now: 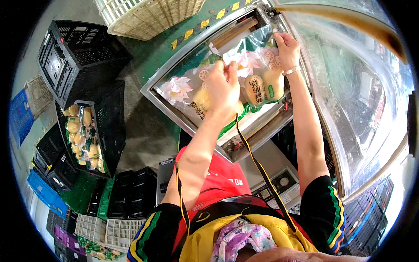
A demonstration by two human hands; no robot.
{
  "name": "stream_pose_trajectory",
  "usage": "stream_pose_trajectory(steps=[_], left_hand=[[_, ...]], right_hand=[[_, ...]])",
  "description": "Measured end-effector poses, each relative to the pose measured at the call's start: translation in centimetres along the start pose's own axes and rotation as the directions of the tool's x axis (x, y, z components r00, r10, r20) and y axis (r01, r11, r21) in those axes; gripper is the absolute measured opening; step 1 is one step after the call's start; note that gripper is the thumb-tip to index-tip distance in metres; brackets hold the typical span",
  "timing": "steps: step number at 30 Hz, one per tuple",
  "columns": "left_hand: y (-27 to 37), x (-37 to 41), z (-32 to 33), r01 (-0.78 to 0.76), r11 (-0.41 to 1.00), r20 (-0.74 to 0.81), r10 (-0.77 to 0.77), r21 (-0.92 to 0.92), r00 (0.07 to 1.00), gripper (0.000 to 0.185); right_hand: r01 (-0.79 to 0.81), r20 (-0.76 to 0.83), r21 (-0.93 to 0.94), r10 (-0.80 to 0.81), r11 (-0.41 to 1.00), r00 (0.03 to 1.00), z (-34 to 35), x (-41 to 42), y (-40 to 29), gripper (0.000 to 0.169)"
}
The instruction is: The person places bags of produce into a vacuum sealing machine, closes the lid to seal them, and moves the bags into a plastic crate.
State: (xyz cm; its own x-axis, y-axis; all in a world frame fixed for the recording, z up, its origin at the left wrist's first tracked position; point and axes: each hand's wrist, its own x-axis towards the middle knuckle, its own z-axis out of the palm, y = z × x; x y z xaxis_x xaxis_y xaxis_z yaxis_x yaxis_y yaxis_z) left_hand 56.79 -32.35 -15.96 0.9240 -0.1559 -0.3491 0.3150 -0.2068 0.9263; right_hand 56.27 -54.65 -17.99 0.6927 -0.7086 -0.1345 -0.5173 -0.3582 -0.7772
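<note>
Before me is the open metal chamber of a vacuum packing machine (183,122), its transparent domed lid (347,91) raised on the right. Printed plastic bags holding pale, peeled root pieces lie in it. My right hand (288,46) pinches the upper corner of the right bag (257,88) between thumb and fingers. Over the left bag (183,95), my left hand (226,82) has its fingertips closed near the bag's upper edge; the hand hides part of the bag and whatever it may pinch.
Left on the floor stand a black crate (78,62) and another crate (113,131) with filled bags. A white basket (154,19) is beyond the machine. Stacked crates (131,193) stand lower left. A gauge panel (281,183) is on the machine's front.
</note>
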Motion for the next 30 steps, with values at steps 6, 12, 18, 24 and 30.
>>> stream_pose_trajectory(steps=[6, 12, 18, 24, 30], left_hand=[[-1.7, 2.4, -2.0, -0.023, 0.980, 0.026, 0.019, 0.200, 0.999, 0.029], [-1.2, 4.9, -3.8, -0.051, 0.867, 0.017, 0.049, 0.497, 0.999, 0.029], [-1.2, 6.1, -3.9, -0.074, 0.755, 0.054, 0.052, 0.652, 0.997, 0.027], [-1.3, 6.6, -3.8, -0.090, 0.668, 0.052, 0.077, 0.739, 0.996, 0.024], [-1.7, 6.6, -4.3, -0.108, 0.640, 0.034, 0.128, 0.761, 0.991, 0.026]], right_hand=[[0.042, 0.054, -0.157, -0.034, 0.987, 0.998, 2.3, 1.5, 0.6, 0.024], [0.057, 0.084, -0.258, -0.036, 0.964, 0.996, 4.6, 2.7, -0.1, 0.026], [0.033, 0.072, -0.360, -0.007, 0.932, 0.997, 5.1, 3.3, 0.1, 0.025], [0.057, 0.073, -0.392, -0.031, 0.918, 0.997, 5.4, 3.4, -0.4, 0.024], [0.148, 0.082, -0.572, -0.124, 0.807, 0.989, 5.2, 2.6, -2.4, 0.020]])
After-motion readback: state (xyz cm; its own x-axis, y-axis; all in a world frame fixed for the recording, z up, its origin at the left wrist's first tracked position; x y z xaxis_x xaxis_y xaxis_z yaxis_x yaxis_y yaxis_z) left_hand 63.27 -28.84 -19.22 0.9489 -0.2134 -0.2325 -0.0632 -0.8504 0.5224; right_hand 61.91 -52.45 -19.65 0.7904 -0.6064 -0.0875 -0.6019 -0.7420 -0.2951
